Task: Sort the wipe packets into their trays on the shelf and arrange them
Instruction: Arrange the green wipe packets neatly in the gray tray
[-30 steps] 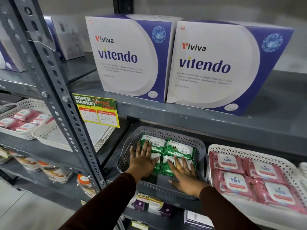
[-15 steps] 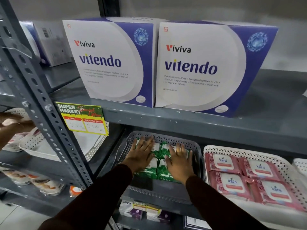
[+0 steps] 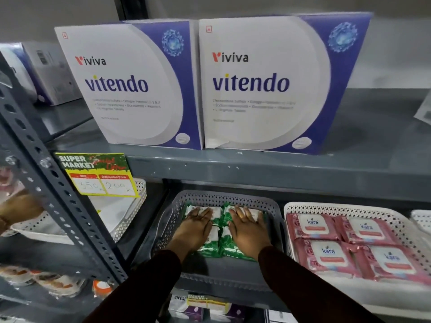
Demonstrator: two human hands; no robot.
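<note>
Several green wipe packets [image 3: 224,247] lie in a grey perforated tray [image 3: 227,279] on the lower shelf, packed toward its back. My left hand [image 3: 194,226] rests flat on the left packets, fingers spread. My right hand [image 3: 247,226] lies flat on the right packets, fingers together. Neither hand grips a packet. To the right, a white perforated tray [image 3: 345,206] holds several pink Kara wipe packets [image 3: 326,252] in neat rows.
Two large Vitendo boxes [image 3: 256,85] stand on the upper shelf just above the trays. A slotted steel upright [image 3: 58,206] with a yellow price tag [image 3: 98,176] stands at left. Beyond it lie a white tray [image 3: 116,220] and another person's hand [image 3: 16,210].
Both hands have slid further back into the grey tray, pushing the green packets toward its rear. The view has shifted right and closer.
</note>
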